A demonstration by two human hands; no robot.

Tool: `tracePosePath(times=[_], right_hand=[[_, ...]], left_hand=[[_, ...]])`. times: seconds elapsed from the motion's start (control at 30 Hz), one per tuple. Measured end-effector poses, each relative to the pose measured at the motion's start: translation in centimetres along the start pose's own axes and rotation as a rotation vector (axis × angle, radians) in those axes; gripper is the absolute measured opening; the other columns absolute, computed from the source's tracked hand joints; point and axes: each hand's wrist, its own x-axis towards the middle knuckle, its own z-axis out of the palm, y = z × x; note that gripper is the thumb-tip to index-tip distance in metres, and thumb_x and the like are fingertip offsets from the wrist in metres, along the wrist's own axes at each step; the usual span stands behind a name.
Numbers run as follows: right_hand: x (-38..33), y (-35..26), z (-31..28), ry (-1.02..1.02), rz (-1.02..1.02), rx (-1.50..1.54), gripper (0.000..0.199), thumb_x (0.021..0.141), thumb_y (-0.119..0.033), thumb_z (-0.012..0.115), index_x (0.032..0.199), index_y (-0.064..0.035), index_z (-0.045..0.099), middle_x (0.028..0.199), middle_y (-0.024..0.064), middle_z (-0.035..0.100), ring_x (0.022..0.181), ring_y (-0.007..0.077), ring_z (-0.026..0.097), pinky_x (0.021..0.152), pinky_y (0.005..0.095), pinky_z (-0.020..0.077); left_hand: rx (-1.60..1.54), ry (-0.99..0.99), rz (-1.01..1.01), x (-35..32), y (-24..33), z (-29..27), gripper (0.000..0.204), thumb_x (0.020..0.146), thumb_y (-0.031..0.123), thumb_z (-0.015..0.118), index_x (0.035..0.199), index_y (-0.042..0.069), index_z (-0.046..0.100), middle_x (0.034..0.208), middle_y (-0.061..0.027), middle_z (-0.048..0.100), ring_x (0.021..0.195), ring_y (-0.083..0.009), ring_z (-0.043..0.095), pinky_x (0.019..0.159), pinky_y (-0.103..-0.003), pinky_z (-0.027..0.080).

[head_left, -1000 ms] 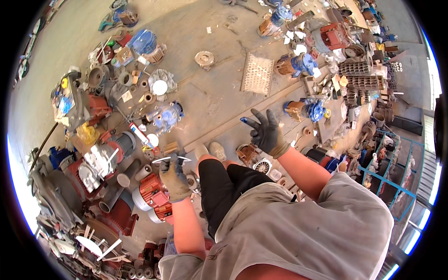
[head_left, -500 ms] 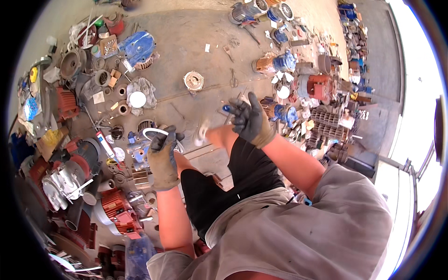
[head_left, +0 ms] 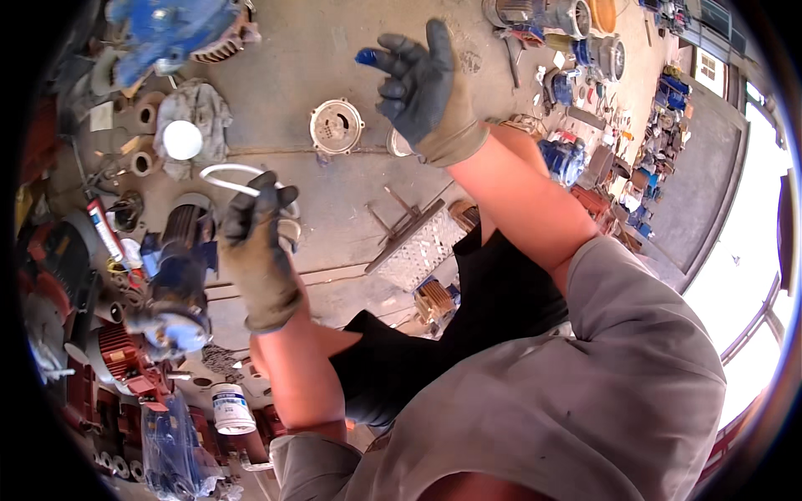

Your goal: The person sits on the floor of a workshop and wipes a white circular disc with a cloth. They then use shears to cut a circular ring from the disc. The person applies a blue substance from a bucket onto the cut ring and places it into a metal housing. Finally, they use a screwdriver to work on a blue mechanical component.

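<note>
Nearest the body, the left hand (head_left: 255, 250) — in a dark, worn glove — is closed on a thin white ring (head_left: 238, 179), pinching it at one side so the loop stands out above the fingers. Just beyond it on the concrete floor (head_left: 334, 200) lies a grey motor (head_left: 180, 242) on its side, with a white tub (head_left: 231, 407) nearer the lower left edge of the floor. A perforated metal plate (head_left: 418, 246) lies between the two forearms.

Farther out, the right hand (head_left: 422, 83) is raised with fingers spread and loosely curled; a small blue-tipped piece (head_left: 366, 57) shows at its fingertips, though I cannot tell whether it is gripped or only resting there. Beside it on the floor sits a round grey end cover (head_left: 337, 125), and past that, toward the far left corner, a white cap (head_left: 182, 139) on a rag and a blue motor (head_left: 171, 29).

To handle the ring well, I judge the pinch should stay light — a thin loop like this kinks easily — and the free hand should steady its far side.
</note>
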Motion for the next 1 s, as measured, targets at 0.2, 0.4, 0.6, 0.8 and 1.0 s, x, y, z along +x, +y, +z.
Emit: tracePosePath(times=[0.2,0.4,0.6,0.8,1.0], right_hand=[[7.3,-0.4,-3.9,-0.054,0.033,-0.195,0.075,0.101,-0.076,0.050,0.125,-0.0050,0.057,0.106,0.0124,0.074,0.062,0.0098,0.050,0.055,0.0245,0.0404],[5.3,-0.8,-4.2,-0.171,0.013,-0.401,0.067,0.105,-0.070,0.048,0.122,-0.0061,0.059,0.098,0.0074,0.073,0.065,0.0092,0.051,0.055,0.0249,0.0417],[-1.4,-2.1,-4.7,-0.499,-0.230,-0.378,0.049,0.111,-0.053,0.050,0.116,-0.0060,0.062,0.093,0.0084,0.071,0.061,0.0117,0.050,0.057,0.0290,0.0469],[-4.0,5.2,-11.4,-0.361,-0.261,-0.451,0.044,0.110,-0.048,0.054,0.109,-0.0055,0.062,0.087,0.0087,0.070,0.058,0.0135,0.055,0.053,0.0321,0.0477],[4.3,15.1,-26.1,-0.008,0.175,-0.185,0.042,0.109,-0.053,0.054,0.100,-0.0115,0.059,0.073,0.0047,0.064,0.056,0.0145,0.056,0.046,0.0339,0.0457]], left_hand=[[0.131,0.012,0.097,1.6,-2.1,-1.5,0.026,0.101,0.010,0.074,0.123,-0.003,0.073,0.101,-0.0098,0.078,0.092,-0.0177,0.074,0.089,-0.030,0.055],[0.129,0.161,0.279,-2.2,-4.7,-2.4,0.025,0.101,0.010,0.073,0.122,-0.004,0.073,0.110,-0.0102,0.076,0.089,-0.0165,0.072,0.084,-0.029,0.056],[0.255,0.007,0.655,-11.0,-6.2,1.2,0.025,0.102,0.013,0.073,0.122,-0.002,0.073,0.105,-0.0081,0.076,0.091,-0.0146,0.072,0.083,-0.028,0.057],[0.180,-0.011,0.757,-16.1,-7.9,-0.5,0.032,0.102,0.013,0.072,0.131,-0.002,0.070,0.116,-0.0073,0.076,0.095,-0.0140,0.074,0.084,-0.028,0.058],[0.179,-0.146,0.796,-17.0,-7.8,-1.3,0.035,0.105,0.012,0.067,0.136,-0.004,0.067,0.126,-0.0098,0.074,0.110,-0.0170,0.073,0.096,-0.029,0.055]])
